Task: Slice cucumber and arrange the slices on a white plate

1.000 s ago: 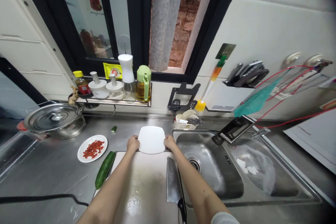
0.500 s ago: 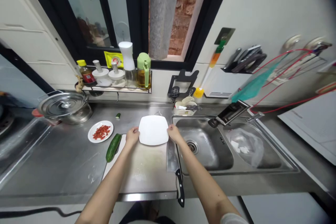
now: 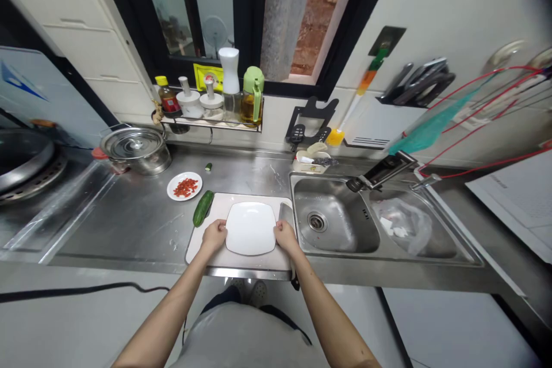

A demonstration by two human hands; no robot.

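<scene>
A white squarish plate (image 3: 250, 228) is held level over the cutting board (image 3: 224, 202) by both hands. My left hand (image 3: 214, 234) pinches its left rim, and my right hand (image 3: 285, 234) grips the right rim. Whether the plate touches the board, I cannot tell. A cucumber (image 3: 203, 209) lies across the board's left edge. Along the right edge rests a knife (image 3: 285, 212), mostly hidden behind my right hand and forearm. Left of the board, a round white plate (image 3: 184, 186) carries chopped red pieces. Behind it lies a small cucumber end (image 3: 209, 167).
To the right is a double sink (image 3: 336, 221) with a black faucet (image 3: 375, 175) and a plastic bag (image 3: 405, 225) in the far basin. A lidded steel pot (image 3: 137, 149) stands at the back left. Bottles line a wall rack (image 3: 211, 124); a wok (image 3: 26, 155) is at far left.
Both hands have drawn the white plate toward me, from the board's far edge to over its middle. The camera view has shifted, so more of the floor and stove shows.
</scene>
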